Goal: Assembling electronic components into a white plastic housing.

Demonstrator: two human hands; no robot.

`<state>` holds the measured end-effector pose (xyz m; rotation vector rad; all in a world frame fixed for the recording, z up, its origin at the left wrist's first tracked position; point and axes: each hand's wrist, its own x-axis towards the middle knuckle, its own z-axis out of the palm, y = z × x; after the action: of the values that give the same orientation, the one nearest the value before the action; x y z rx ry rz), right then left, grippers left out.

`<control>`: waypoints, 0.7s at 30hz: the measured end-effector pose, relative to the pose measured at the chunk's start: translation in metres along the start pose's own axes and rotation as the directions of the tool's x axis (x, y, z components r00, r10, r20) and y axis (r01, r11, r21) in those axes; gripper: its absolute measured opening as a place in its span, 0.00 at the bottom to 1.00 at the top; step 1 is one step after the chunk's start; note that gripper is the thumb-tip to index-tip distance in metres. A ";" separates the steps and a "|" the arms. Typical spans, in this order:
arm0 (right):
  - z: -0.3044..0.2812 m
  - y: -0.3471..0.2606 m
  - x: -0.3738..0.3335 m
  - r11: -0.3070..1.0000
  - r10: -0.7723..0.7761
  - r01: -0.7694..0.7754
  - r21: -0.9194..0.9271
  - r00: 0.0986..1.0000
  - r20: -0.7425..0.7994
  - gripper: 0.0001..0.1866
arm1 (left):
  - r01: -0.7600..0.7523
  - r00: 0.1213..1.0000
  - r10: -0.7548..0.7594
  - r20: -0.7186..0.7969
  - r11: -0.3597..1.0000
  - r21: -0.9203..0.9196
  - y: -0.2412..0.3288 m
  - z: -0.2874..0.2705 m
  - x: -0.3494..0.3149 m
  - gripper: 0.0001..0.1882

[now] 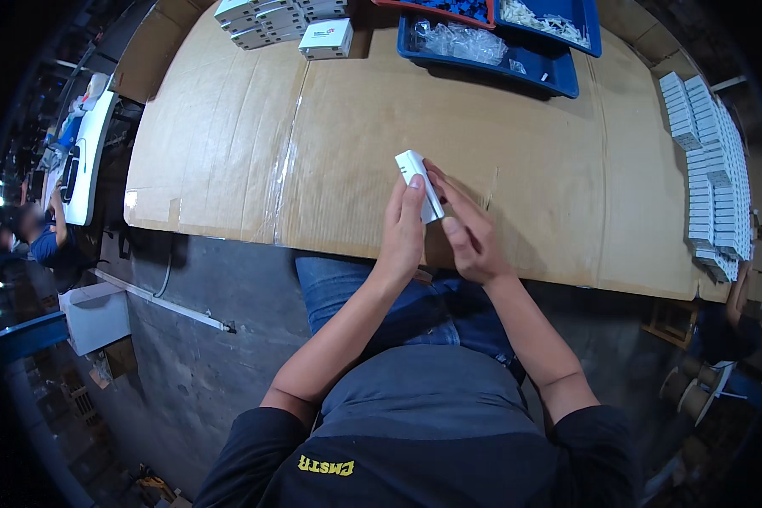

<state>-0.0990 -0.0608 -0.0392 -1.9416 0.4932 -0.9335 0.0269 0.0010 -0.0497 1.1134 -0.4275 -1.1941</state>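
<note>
A small white box (pixel 413 163) is held tilted above the near part of the cardboard-covered table. My left hand (pixel 404 233) is closed round its left side, with the thumb pressed on the face turned toward me. On the other side, my right hand (pixel 472 230) has its fingers bent along the box's right edge, and its thumb is by the lower end. Dark slots show near the box's upper left end. Its underside is hidden by my hands.
Several white boxes (pixel 326 39) are stacked at the far left. A blue tray (pixel 559 85) with clear plastic bags stands at the back, beside a red tray (pixel 449 12) of blue pieces and another blue tray (pixel 595 38) of white parts. Tall box stacks (pixel 709 173) line the right edge.
</note>
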 end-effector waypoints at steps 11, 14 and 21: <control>0.000 -0.009 -0.003 0.985 0.174 -0.174 0.020 0.985 0.002 0.30 | -0.195 0.972 0.167 0.167 0.965 0.172 0.005 -0.004 -0.003 0.36; 0.004 -0.010 -0.002 0.995 0.088 -0.089 -0.042 0.996 -0.018 0.27 | -0.284 0.948 0.240 0.208 0.935 0.212 -0.002 -0.011 -0.001 0.36; 0.008 -0.005 -0.004 0.985 -0.050 0.041 -0.167 0.998 -0.049 0.24 | -0.465 0.883 0.391 0.259 0.805 0.368 -0.004 -0.015 0.000 0.38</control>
<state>-0.0954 -0.0510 -0.0397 -2.0896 0.5752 -1.0020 0.0366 0.0076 -0.0595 1.1958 -1.0574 -0.8060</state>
